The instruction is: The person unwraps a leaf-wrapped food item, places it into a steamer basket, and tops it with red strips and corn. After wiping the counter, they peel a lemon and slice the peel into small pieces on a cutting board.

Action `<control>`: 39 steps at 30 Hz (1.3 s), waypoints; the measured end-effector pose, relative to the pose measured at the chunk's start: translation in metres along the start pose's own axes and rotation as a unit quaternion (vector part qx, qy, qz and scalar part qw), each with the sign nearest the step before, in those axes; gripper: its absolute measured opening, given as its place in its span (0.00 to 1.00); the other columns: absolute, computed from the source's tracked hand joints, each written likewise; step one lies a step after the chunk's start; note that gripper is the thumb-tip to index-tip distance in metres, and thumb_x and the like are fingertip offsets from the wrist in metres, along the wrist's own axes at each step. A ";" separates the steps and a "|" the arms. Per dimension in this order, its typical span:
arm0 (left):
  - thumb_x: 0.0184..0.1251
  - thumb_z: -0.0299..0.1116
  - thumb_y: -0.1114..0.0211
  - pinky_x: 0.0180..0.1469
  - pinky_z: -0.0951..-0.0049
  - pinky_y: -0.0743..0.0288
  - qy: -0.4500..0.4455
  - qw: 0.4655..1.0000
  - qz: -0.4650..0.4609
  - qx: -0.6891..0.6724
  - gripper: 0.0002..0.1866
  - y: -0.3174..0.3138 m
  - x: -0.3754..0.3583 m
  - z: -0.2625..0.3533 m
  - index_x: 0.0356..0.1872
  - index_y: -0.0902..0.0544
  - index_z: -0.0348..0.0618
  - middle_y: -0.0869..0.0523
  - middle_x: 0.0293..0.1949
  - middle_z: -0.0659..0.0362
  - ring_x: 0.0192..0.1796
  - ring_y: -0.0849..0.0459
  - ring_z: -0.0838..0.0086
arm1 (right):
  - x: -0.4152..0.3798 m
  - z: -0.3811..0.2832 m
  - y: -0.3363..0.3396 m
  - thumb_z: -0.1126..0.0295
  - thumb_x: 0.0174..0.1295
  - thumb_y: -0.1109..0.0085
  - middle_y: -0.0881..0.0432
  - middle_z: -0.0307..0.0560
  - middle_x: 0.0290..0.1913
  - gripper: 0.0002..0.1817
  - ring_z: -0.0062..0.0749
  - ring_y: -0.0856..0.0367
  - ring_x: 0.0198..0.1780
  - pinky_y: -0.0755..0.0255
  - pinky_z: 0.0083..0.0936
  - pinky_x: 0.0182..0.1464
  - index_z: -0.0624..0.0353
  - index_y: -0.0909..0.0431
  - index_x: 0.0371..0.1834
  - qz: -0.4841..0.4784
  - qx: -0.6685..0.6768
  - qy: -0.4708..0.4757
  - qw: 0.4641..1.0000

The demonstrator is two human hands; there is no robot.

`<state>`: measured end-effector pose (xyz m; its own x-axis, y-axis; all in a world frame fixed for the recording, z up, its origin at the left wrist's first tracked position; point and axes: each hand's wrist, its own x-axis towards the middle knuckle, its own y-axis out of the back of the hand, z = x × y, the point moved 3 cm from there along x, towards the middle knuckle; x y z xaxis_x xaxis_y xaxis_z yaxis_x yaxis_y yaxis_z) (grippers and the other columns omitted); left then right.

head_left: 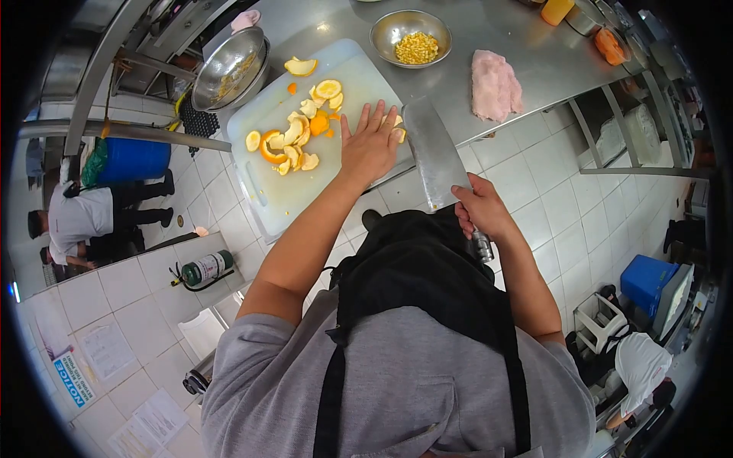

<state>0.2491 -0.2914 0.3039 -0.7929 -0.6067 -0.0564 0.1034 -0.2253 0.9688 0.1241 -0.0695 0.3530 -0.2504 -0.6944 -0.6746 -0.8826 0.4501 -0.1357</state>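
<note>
My left hand (372, 145) lies with its fingers spread on the right part of the white cutting board (263, 202). Beside its fingertips are small cut pieces, partly hidden by the hand and the blade. My right hand (482, 206) is wrapped round the handle of a broad cleaver (437, 153), whose blade points away from me at the board's right edge. Left of my left hand, a loose pile of orange peels (273, 146) and cut pieces covers the middle of the board. A large peel (301, 67) rests near the board's far edge.
A metal bowl of corn kernels (417, 48) and a pink cloth (495, 85) sit on the steel table (527, 38). Stacked metal bowls (227, 72) stand left of the board. Other people in white shirts are at the far left (82, 217) and lower right (640, 366).
</note>
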 end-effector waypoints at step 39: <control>0.88 0.48 0.58 0.83 0.32 0.63 -0.013 0.998 0.054 0.012 0.29 -0.013 -0.002 0.001 0.85 0.36 0.57 0.40 0.86 0.59 0.88 0.45 0.56 | 0.033 0.024 -0.025 0.66 0.79 0.48 0.28 0.42 0.22 0.13 0.27 0.28 0.15 0.30 0.31 0.16 0.65 0.28 0.56 0.024 -0.016 0.049 0.998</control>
<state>0.2485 -0.2863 0.2923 -0.7934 -0.6062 0.0550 0.1747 -0.1401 0.9746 0.1472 -0.0900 0.3166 -0.3294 -0.7243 -0.6057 -0.8803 0.4676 -0.0804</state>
